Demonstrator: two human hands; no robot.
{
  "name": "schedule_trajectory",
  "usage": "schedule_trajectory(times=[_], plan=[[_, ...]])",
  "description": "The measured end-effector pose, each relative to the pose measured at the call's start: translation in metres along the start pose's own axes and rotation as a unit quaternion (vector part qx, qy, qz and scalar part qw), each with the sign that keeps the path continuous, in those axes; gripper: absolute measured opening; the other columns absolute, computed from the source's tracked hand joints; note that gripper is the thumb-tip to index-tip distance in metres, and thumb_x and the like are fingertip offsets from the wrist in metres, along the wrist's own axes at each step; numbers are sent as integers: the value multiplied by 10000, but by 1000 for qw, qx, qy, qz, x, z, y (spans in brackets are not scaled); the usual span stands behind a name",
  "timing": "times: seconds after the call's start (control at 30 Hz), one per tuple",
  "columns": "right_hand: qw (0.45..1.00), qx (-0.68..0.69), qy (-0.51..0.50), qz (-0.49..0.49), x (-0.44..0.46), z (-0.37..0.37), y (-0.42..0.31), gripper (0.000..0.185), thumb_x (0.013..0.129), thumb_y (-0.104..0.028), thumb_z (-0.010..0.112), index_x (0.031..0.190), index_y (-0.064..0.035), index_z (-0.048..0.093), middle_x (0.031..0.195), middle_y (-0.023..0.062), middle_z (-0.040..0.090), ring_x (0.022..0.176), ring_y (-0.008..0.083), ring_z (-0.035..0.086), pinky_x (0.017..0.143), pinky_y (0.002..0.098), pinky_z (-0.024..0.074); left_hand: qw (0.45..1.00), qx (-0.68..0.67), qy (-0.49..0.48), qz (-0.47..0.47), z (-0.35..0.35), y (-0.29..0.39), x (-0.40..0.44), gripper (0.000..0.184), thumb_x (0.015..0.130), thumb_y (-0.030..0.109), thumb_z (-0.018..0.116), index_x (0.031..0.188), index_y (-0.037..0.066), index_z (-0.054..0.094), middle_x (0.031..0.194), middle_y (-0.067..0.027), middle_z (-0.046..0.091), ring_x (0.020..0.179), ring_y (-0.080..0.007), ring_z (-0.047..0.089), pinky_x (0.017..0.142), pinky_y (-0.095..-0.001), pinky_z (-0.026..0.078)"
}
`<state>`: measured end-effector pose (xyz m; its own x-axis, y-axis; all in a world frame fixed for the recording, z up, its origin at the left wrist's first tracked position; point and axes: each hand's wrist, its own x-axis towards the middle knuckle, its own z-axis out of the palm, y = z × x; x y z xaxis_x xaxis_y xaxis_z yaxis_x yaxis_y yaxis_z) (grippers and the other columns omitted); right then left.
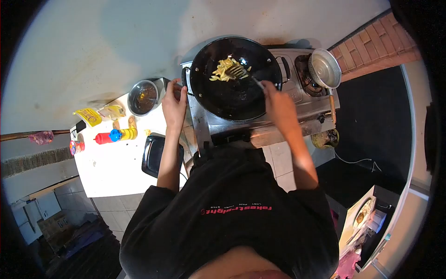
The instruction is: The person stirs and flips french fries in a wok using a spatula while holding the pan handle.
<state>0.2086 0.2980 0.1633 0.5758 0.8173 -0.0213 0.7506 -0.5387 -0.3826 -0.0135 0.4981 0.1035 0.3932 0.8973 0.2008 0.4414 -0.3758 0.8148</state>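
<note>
A large black wok (pixel 216 104) sits on the stove, with a small heap of pale yellow-green cut pieces of food (pixel 224 69) in its upper middle. My right hand (pixel 280 106) is closed around the handle of a slotted metal spatula (pixel 237 71), whose head rests at the right side of the food. At the wok's left side, my left hand (pixel 175 101) has its fingers bent about the wok's left loop handle (pixel 184 76). The exact grip of those fingertips is partly hidden.
A small saucepan (pixel 324 68) with a wooden handle stands on the right burner. On the white table (pixel 109 179) to the left are a metal bowl (pixel 143 97), red and yellow squeeze bottles (pixel 123 135), a yellow packet (pixel 88 117) and a black tray (pixel 158 156).
</note>
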Motion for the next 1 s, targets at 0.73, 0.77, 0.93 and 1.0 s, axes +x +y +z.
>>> schedule_trajectory(times=[0.73, 0.77, 0.93, 1.0], plan=[[905, -330, -255, -86, 164, -45, -20, 253, 837, -87, 582, 1003, -17, 760, 1024, 223, 727, 980, 365, 712, 777, 447, 576, 1000, -12, -4, 7, -1, -4, -4, 304, 936, 97, 668, 1238, 62, 656, 828, -59, 669, 636, -111, 541, 597, -276, 445], [922, -293, -235, -93, 153, -48, -20, 233, 837, -81, 586, 993, -32, 750, 1020, 210, 724, 977, 364, 703, 792, 451, 568, 1000, -11, -3, 6, -2, -4, -4, 304, 936, 97, 668, 1238, 62, 656, 828, -59, 669, 636, -111, 541, 597, -276, 445], [921, -307, -225, -84, 156, -54, -8, 224, 827, -88, 623, 1016, -121, 738, 1053, 172, 716, 1017, 356, 681, 835, 452, 552, 1000, 3, -6, 14, -1, -1, -3, 270, 920, 85, 671, 1185, 35, 653, 789, -81, 650, 592, -168, 582, 600, -319, 474], [916, -318, -218, -109, 165, -60, -9, 276, 757, -46, 659, 1012, -23, 762, 1037, 171, 740, 979, 349, 714, 780, 458, 574, 1000, 6, -10, 9, -2, 2, -2, 273, 920, 86, 670, 1187, 33, 652, 792, -79, 651, 597, -166, 579, 603, -316, 475]])
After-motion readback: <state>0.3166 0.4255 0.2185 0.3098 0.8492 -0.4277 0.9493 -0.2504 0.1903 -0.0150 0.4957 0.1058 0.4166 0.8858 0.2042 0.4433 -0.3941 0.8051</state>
